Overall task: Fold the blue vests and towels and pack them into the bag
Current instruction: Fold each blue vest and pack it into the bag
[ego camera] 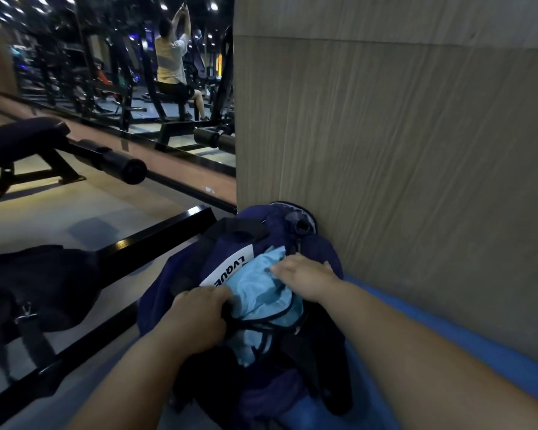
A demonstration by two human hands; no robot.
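Note:
A dark navy bag (168, 293) with a white label lies open against a wooden wall, low in the middle of the view. Light blue cloth (261, 293) fills its mouth, edged by a dark trim. My left hand (199, 315) grips the near-left rim of the bag's opening, fingers curled over the edge. My right hand (305, 274) lies on top of the light blue cloth with fingers stretched flat, pressing it down into the bag. What lies deeper in the bag is hidden.
The bag sits on a blue mat (479, 361) along the wooden wall (385, 135). A black metal frame rail (143, 240) runs diagonally to the left, with a dark bag (38, 287) beyond it. Gym benches and a seated person (171, 60) are in the background.

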